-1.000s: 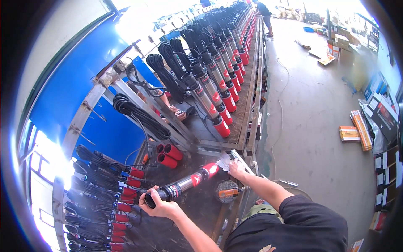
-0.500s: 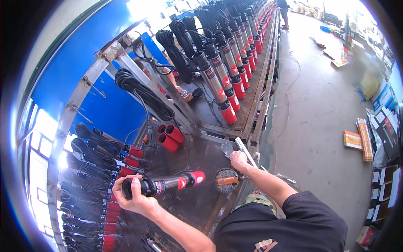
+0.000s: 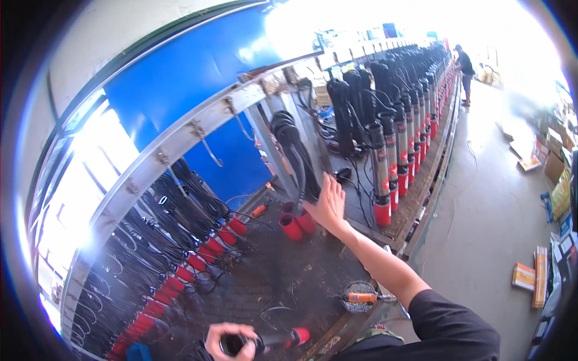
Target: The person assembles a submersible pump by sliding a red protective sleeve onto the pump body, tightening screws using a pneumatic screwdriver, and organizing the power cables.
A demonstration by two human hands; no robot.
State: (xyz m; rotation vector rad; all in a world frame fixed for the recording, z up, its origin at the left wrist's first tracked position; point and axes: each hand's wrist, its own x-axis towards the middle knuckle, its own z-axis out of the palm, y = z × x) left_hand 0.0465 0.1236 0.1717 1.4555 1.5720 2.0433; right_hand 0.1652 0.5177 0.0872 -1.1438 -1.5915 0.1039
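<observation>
The left hand [image 3: 232, 342] is closed around the dark upper end of a submersible pump [image 3: 265, 343] low in the view, and the pump's red cap points off to the hand's right. The right hand [image 3: 328, 204] is open with its fingers spread and holds nothing — its fingertips reach the hanging coil of black cable [image 3: 296, 157], which hangs straight before the palm. Just below and left of that hand stand two loose red caps [image 3: 296, 226]; to its right a row of upright pumps [image 3: 383, 180] with red bases runs away along the rack. Under the right forearm an orange-handled tool [image 3: 361, 297] lies on a round mesh disc. Left of the gripped pump, more pumps with black cables lie in a row.

Half a second ago the right hand was down at the bench edge near that tool; it has since risen to the cable. The gripped pump now sits lower and nearer the body.
</observation>
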